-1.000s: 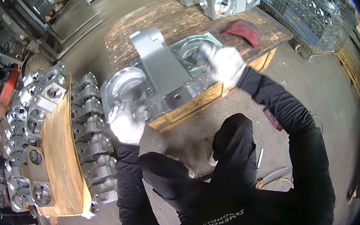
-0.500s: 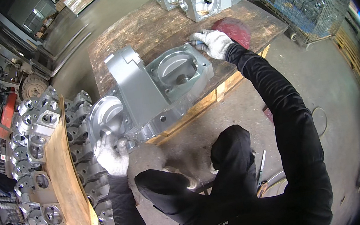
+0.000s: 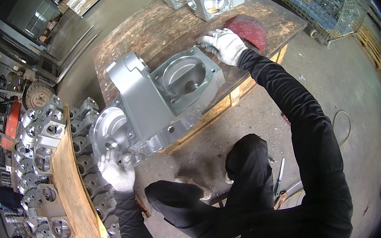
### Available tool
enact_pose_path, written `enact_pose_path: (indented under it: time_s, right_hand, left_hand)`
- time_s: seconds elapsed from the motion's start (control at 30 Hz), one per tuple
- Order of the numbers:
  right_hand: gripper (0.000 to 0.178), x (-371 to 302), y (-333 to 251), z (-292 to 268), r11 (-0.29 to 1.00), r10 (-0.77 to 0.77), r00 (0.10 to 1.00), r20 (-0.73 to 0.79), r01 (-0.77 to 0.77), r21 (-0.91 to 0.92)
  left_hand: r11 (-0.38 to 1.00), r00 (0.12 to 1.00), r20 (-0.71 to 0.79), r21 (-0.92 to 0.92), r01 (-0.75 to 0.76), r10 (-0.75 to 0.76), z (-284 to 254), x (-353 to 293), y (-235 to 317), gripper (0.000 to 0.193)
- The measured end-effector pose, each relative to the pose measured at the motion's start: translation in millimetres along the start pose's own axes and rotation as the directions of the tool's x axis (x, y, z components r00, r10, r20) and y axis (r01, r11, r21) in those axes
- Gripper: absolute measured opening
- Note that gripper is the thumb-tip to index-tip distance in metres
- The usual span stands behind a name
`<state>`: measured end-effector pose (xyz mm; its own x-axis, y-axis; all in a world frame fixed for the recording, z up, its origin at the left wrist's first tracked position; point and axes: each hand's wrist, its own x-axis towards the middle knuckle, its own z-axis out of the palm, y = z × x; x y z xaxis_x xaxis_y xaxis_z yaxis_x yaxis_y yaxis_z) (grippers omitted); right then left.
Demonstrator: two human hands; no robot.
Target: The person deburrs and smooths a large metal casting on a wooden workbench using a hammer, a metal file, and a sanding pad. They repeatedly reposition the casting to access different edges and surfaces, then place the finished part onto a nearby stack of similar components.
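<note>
A large machined grey metal casting with round bores lies on the wooden table, its left end jutting past the edge. My left hand, in a white knit glove, curls its fingers around the rim of that end, beside the left bore. At the casting's far right corner, my gloved right hand is closed around a small hand tool with a bluish handle. The tool's tip is too small to make out. Just beyond that hand lies a dark red sheet, perhaps sandpaper.
More castings stand on the table's far end. A wire cage of metal parts is at the far right. On the left, castings stand stacked beside a wooden board. A forklift sits behind them, and a hose lies on the floor.
My view has shifted slightly. The right hand stays at the casting's far right corner with the tool, its fingers turned a little. My left hand keeps its grip on the rim.
</note>
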<state>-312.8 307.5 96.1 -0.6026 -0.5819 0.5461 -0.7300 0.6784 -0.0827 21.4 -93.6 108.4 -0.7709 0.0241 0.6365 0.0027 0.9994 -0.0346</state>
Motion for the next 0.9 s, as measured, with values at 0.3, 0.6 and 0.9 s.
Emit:
enact_pose_path:
  time_s: [0.3, 0.6, 0.9]
  right_hand:
    - [0.043, 6, -1, 4, 0.988, 0.046, 0.991, 0.122, -0.028, -0.149]
    - [0.053, -23, -24, -33, 0.986, -0.005, 0.986, 0.165, 0.032, -0.162]
    - [0.027, -100, -63, -67, 0.992, 0.074, 0.997, -0.036, -0.078, -0.097]
  left_hand:
    - [0.999, 1.000, -0.028, 0.033, 0.010, -0.009, 2, -2, -1, 0.045]
    - [1.000, 1.000, -0.016, -0.021, 0.011, -0.011, -3, 3, 3, 0.043]
    - [0.997, 0.999, 0.030, -0.056, 0.045, -0.044, -11, 11, 14, 0.022]
